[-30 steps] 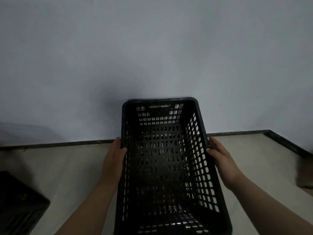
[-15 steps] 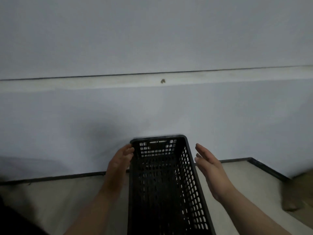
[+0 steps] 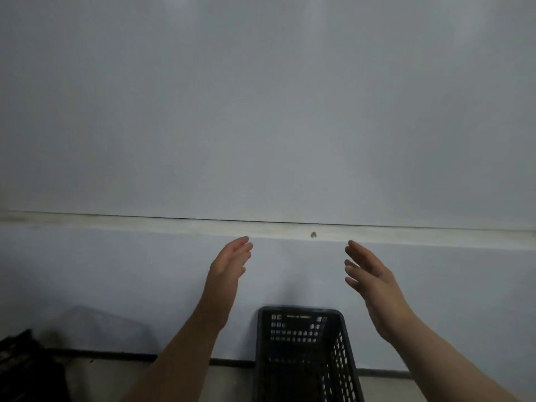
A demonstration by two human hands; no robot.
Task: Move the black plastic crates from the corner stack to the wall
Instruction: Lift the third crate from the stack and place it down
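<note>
A black plastic crate (image 3: pixel 304 352) with perforated walls stands on the floor at the bottom centre, its far end against the pale wall (image 3: pixel 261 126). My left hand (image 3: pixel 230 265) is raised above and to the left of the crate, fingers apart, holding nothing. My right hand (image 3: pixel 368 274) is raised above and to the right of it, also open and empty. Neither hand touches the crate. The near part of the crate is cut off by the frame's bottom edge.
A second dark crate (image 3: pixel 26 369) shows partly at the bottom left corner. A dark skirting strip (image 3: pixel 116 356) runs along the foot of the wall. A pale horizontal band (image 3: pixel 145 224) with a small chipped mark (image 3: pixel 313 235) crosses the wall.
Both hands let go of the crate and rose away from its sides. The view tilted upward, so the crate now sits low in the frame against the wall.
</note>
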